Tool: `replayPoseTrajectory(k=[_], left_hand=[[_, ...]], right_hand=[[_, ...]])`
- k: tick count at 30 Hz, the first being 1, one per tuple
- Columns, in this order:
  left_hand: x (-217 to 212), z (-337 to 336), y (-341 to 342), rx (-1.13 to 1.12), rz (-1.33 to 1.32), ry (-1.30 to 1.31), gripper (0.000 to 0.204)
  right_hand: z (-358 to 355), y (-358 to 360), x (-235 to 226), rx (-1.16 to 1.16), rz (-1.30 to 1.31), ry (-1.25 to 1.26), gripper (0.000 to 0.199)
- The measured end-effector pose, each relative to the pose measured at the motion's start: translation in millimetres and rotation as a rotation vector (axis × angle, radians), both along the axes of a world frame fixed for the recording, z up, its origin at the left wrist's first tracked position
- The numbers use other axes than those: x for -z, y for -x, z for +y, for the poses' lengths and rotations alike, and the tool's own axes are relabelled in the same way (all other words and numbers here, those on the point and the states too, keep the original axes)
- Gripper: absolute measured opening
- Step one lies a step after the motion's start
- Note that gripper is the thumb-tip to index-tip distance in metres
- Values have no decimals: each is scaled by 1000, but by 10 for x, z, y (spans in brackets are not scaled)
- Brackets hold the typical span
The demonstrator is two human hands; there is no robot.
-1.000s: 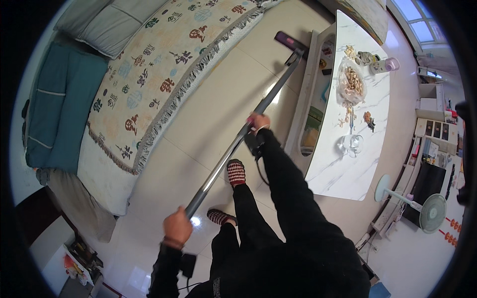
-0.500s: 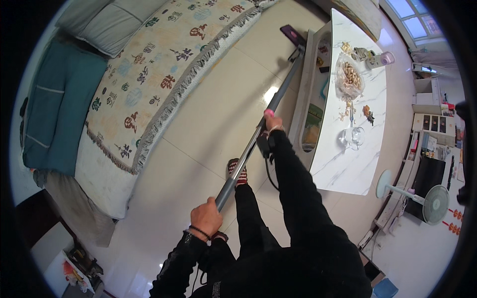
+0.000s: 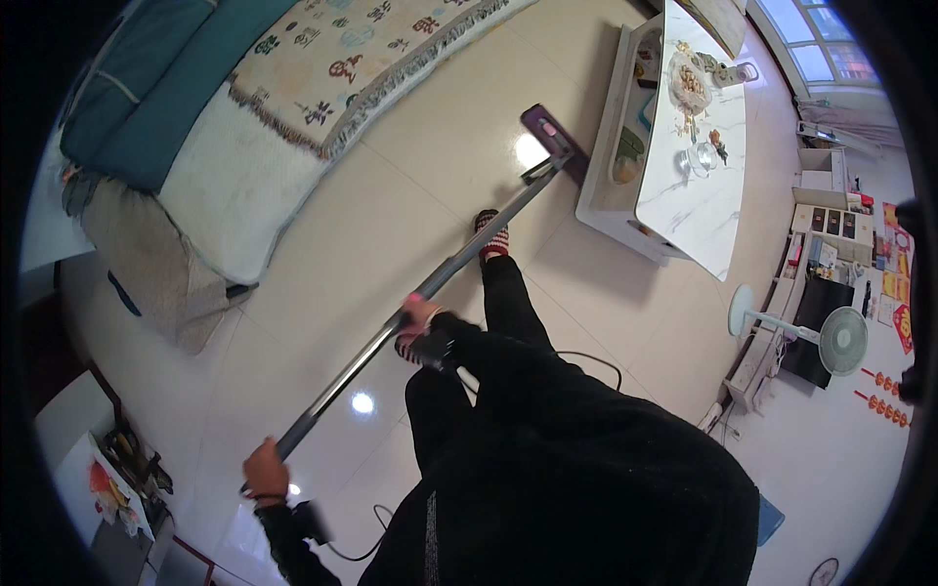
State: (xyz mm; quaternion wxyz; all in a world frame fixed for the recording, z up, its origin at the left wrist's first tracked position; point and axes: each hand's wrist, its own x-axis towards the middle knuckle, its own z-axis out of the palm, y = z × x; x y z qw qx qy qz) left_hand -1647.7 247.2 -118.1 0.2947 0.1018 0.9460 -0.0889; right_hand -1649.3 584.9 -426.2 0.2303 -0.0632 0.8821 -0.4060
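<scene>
Both arms reach out in black sleeves: the left hand [image 3: 266,471] is wrapped around the near end of the long grey mop pole [image 3: 410,314], and the right hand [image 3: 418,313] clasps it midway. The pole slants across the glossy cream floor tiles [image 3: 420,176] to its flat purple mop head [image 3: 549,132], which lies just beside the white marble-topped coffee table [image 3: 684,210]. A fringed patterned throw [image 3: 342,59] drapes the sofa opposite, and a striped slipper [image 3: 494,238] stands under the pole.

Left hand [image 3: 266,471] low, fingers curled shut; right hand [image 3: 420,313] forward, arm extended, fist closed.
</scene>
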Motion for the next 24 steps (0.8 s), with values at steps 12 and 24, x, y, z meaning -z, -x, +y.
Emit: replayPoseTrajectory(k=[12,24], left_hand=[[-1402,-2234,-1414,-470,-122,473,25],[411,2032,491,-224,-54,-42,25]], right_hand=[[-2093,-522,-1711,906,-1679,978,23],[1444,1401,433,614,-252,49,34]])
